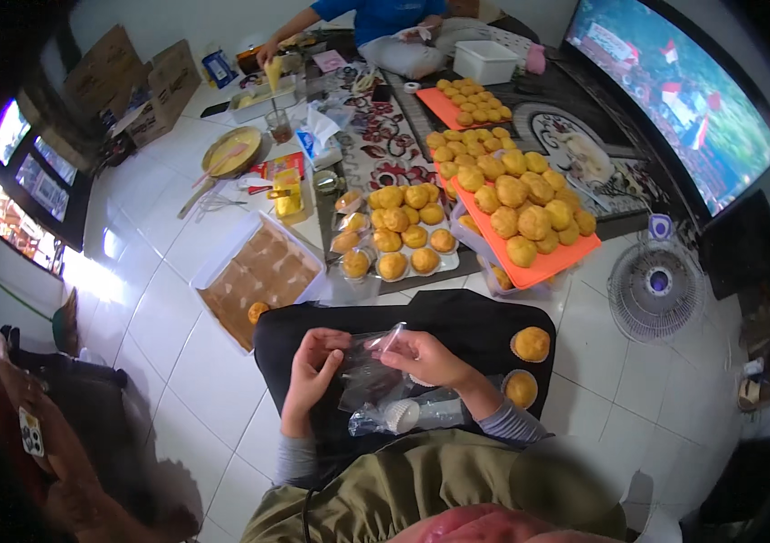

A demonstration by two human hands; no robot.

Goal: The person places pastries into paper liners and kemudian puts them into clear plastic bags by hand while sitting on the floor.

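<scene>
Over a black cloth-covered surface (473, 326), a clear plastic bag (366, 349) stretches between my hands. My right hand (429, 360) pinches its right side between thumb and fingers. The curled fingertips of my left hand (316, 372) meet its left edge; whether they grip it is unclear. More clear plastic bags (368, 387) lie below. Near my lap is a plastic-wrapped stack of white paper baking cups (402, 415). A further white paper cup (420, 381) is mostly hidden by my right hand. To the right sit two yellow buns, one (532, 344) behind the other (521, 389).
Ahead are a white tray of buns (414, 236), bagged buns (352, 241) and an orange tray (541, 271) heaped with buns. A plastic box (256, 271) with brown lining stands left, a fan (656, 282) right. A person in blue (398, 24) sits opposite, holding a piping bag (273, 71).
</scene>
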